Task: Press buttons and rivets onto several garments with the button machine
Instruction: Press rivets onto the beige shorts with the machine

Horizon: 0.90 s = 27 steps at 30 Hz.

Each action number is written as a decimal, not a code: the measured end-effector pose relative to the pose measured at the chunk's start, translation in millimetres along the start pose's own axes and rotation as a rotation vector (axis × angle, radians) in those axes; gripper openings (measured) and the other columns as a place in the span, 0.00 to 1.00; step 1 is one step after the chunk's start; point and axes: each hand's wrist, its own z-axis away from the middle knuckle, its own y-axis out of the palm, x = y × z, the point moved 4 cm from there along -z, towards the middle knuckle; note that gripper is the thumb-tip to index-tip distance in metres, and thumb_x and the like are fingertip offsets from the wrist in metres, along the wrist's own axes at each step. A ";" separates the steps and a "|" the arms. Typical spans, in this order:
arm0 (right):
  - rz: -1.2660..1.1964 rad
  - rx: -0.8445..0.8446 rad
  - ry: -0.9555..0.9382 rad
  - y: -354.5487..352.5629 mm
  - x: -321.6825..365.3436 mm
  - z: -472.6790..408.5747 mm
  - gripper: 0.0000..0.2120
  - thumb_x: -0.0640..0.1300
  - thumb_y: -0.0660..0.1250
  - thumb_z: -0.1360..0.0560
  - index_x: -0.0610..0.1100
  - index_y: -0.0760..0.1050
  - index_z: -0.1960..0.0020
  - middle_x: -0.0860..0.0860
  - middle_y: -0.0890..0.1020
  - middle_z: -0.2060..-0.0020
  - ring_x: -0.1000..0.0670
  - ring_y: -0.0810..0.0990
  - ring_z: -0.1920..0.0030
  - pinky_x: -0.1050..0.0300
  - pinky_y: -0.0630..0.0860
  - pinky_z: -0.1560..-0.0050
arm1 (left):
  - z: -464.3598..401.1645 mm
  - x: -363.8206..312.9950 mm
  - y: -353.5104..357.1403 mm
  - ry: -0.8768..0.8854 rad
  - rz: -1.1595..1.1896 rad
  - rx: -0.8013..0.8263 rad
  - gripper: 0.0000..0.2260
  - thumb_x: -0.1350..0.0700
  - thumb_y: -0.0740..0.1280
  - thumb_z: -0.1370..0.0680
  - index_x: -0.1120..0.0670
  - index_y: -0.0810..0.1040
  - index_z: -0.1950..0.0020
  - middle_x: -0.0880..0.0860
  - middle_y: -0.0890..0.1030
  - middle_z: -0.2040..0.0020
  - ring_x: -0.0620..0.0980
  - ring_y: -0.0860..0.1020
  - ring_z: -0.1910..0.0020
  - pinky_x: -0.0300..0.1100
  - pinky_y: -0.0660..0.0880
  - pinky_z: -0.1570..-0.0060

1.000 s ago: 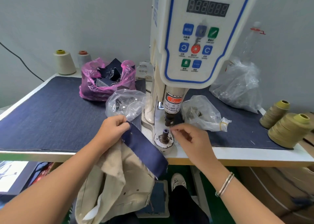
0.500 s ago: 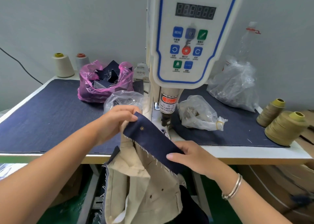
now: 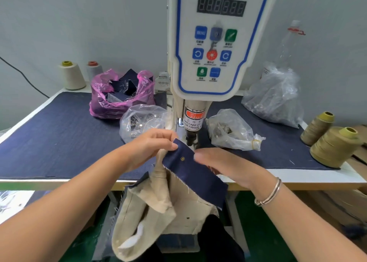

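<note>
**Waistband lifted just in front of the press head**

While both hands hold the navy waistband [image 3: 195, 172] up above the counter [image 3: 59, 142] edge, its upper end sits just in front of and below the plunger of the button machine [image 3: 212, 63]. Left hand [image 3: 153, 144]: fingers curled, pinching the band's top corner. Right hand [image 3: 220, 164]: laid along the band's right edge, fingertips [image 3: 198, 156] near a small brass rivet [image 3: 182, 158]; blurred, so cannot tell whether it pinches or only rests there. Long axis of the band runs from upper left, next to the plunger, down to lower right. Beige garment body [image 3: 158, 212] hangs below the counter edge.

Judgement: the lower die is hidden behind the cloth and hands, so the coming move turns on carrying the band's end a little forward and down under the plunger. Left hand is nearer the machine.

Surroundings: clear bag of hardware [image 3: 143, 120] just left of the column, another clear bag [image 3: 232, 132] just right; both close to the press. Pink bag of scraps [image 3: 121, 94] behind, thread cones [image 3: 333, 146] well apart at right.
</note>
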 end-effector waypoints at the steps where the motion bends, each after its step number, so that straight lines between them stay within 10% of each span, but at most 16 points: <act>1: 0.042 0.013 -0.027 3.5 0.8 1.2 0.14 0.49 0.64 0.22 0.37 0.77 0.51 0.49 0.79 0.59 0.54 0.76 0.59 0.61 0.70 0.57 | -0.2 0.4 0.6 0.007 -0.018 -0.004 0.02 0.58 0.66 0.31 0.56 0.75 0.63 0.51 0.76 0.67 0.46 0.73 0.66 0.35 0.69 0.63; 6: -0.162 0.010 0.005 10.5 4.1 -1.9 0.16 0.48 0.65 0.23 0.51 0.83 0.67 0.54 0.84 0.65 0.57 0.82 0.62 0.65 0.72 0.61 | 4.6 7.1 -11.3 0.037 -0.224 -0.260 0.04 0.65 0.66 0.22 0.57 0.74 0.53 0.50 0.76 0.59 0.38 0.74 0.63 0.29 0.71 0.59; 9: -0.300 0.035 0.067 13.2 7.2 -1.6 0.13 0.49 0.66 0.24 0.55 0.85 0.65 0.54 0.86 0.61 0.59 0.84 0.59 0.66 0.74 0.63 | 21.0 7.0 -34.7 -0.002 -0.227 -0.428 0.11 0.52 0.69 0.24 0.55 0.72 0.61 0.50 0.72 0.69 0.42 0.70 0.71 0.36 0.67 0.66; 12: -0.442 0.033 0.080 14.7 13.6 -1.0 0.09 0.47 0.67 0.24 0.47 0.85 0.58 0.49 0.86 0.57 0.54 0.85 0.55 0.62 0.76 0.59 | 43.7 20.5 -39.4 -0.451 -0.281 -0.052 0.29 0.27 0.64 0.33 0.55 0.77 0.67 0.54 0.79 0.69 0.48 0.76 0.71 0.38 0.70 0.68; 15: -0.529 -0.033 0.063 14.7 19.5 -0.1 0.08 0.47 0.68 0.25 0.46 0.81 0.48 0.48 0.86 0.54 0.52 0.84 0.53 0.59 0.76 0.56 | 72.5 42.9 -20.0 -0.820 -0.369 0.410 0.40 0.20 0.58 0.38 0.53 0.84 0.50 0.54 0.85 0.52 0.51 0.84 0.55 0.39 0.78 0.57; 18: -0.559 -0.044 0.050 17.7 22.0 -0.6 0.10 0.47 0.69 0.25 0.46 0.80 0.45 0.48 0.85 0.53 0.50 0.84 0.51 0.56 0.76 0.52 | 74.9 53.6 -2.0 -0.735 -0.365 0.362 0.37 0.25 0.64 0.34 0.54 0.81 0.42 0.49 0.84 0.46 0.47 0.83 0.48 0.39 0.78 0.50; 22: -0.582 -0.033 0.061 16.4 20.8 -0.2 0.12 0.47 0.69 0.25 0.46 0.79 0.43 0.47 0.85 0.51 0.48 0.83 0.49 0.55 0.77 0.51 | 63.0 48.0 -17.1 -0.486 -0.280 -0.015 0.08 0.53 0.65 0.20 0.50 0.83 0.48 0.49 0.85 0.50 0.45 0.83 0.49 0.39 0.79 0.48; 27: -0.568 0.034 0.055 7.0 17.9 1.2 0.14 0.47 0.69 0.27 0.46 0.79 0.42 0.46 0.85 0.50 0.49 0.84 0.50 0.54 0.78 0.51 | 67.0 28.2 -43.6 -0.344 -0.069 -0.143 0.08 0.56 0.65 0.22 0.50 0.84 0.49 0.54 0.84 0.47 0.52 0.82 0.46 0.42 0.77 0.48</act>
